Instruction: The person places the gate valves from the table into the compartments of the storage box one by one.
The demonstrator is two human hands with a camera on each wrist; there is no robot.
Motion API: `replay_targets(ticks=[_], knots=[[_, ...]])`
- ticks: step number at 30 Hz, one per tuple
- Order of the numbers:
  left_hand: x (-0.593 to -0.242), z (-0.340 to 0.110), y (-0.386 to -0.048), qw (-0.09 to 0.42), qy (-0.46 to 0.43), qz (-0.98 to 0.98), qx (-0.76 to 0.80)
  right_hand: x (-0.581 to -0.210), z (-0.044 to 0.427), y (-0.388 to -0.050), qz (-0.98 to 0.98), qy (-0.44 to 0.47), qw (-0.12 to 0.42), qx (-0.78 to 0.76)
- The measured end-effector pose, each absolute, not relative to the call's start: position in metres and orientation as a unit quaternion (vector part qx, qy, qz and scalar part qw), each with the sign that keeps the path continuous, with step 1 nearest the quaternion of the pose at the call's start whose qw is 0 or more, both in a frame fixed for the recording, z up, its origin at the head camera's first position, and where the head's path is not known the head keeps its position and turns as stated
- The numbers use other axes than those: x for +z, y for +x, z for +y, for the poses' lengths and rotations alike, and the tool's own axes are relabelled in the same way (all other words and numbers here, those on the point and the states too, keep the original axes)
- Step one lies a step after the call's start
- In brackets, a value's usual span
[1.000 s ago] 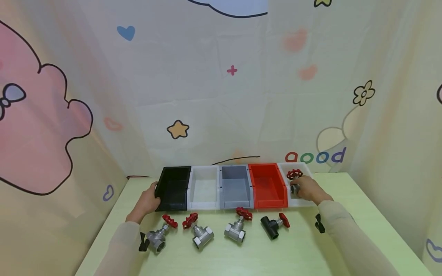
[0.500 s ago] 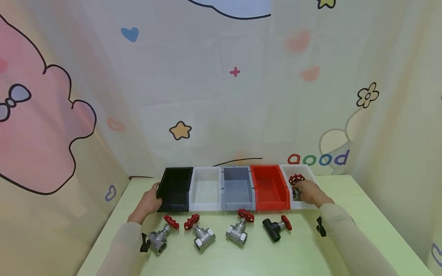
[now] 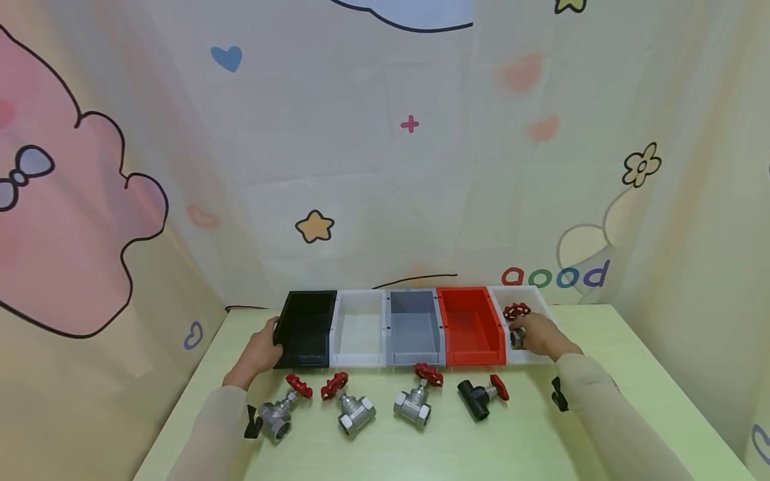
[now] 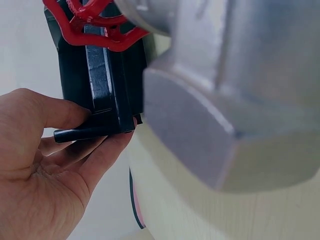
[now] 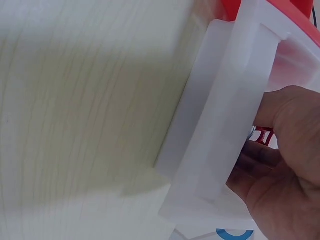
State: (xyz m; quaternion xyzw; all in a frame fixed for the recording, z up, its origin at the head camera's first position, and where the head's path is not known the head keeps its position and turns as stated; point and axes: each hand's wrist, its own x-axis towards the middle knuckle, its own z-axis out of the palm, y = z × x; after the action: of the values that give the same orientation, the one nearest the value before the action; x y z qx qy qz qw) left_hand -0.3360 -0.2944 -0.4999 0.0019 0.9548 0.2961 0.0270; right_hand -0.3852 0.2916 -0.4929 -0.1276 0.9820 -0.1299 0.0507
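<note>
My left hand point(image 3: 259, 351) grips the left edge of the black bin point(image 3: 305, 331); in the left wrist view, the thumb of the hand point(image 4: 55, 155) lies on one side of the bin's wall point(image 4: 95, 85) and the fingers on the other. At the row's far right, my right hand point(image 3: 539, 333) reaches into the white bin point(image 3: 529, 357) and holds a metal valve point(image 3: 516, 339) with a red handwheel point(image 3: 516, 310). The right wrist view shows the hand point(image 5: 280, 170) over the bin's front wall point(image 5: 220, 110), most of the valve hidden.
Between the end bins stand a white bin point(image 3: 358, 329), a grey bin point(image 3: 414, 331) and a red bin point(image 3: 470, 329). In front lie metal valves point(image 3: 276, 417) point(image 3: 356, 412) point(image 3: 413, 403) and a black valve point(image 3: 478, 399). A patterned curtain point(image 3: 385, 167) hangs behind the table point(image 3: 385, 454).
The head view has shifted slightly. Inside the right-hand white bin, the valve and my right hand sit slightly nearer the front than a second ago; my left hand keeps its grip.
</note>
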Motion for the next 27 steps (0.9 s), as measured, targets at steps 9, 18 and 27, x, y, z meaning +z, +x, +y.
replay_targets(ticks=[9,18,27], knots=[[-0.500,-0.293,-0.335,0.030,0.000,0.953,0.301,-0.487,0.292,-0.382,0.982,-0.138,0.048,-0.116],[-0.500,-0.294,-0.335,0.027,0.004,0.955,0.295,-0.471,0.289,-0.380,0.982,-0.118,0.048,-0.140],[-0.500,-0.295,-0.335,0.019,0.008,0.958,0.287,-0.461,0.290,-0.374,0.983,-0.130,0.022,-0.130]])
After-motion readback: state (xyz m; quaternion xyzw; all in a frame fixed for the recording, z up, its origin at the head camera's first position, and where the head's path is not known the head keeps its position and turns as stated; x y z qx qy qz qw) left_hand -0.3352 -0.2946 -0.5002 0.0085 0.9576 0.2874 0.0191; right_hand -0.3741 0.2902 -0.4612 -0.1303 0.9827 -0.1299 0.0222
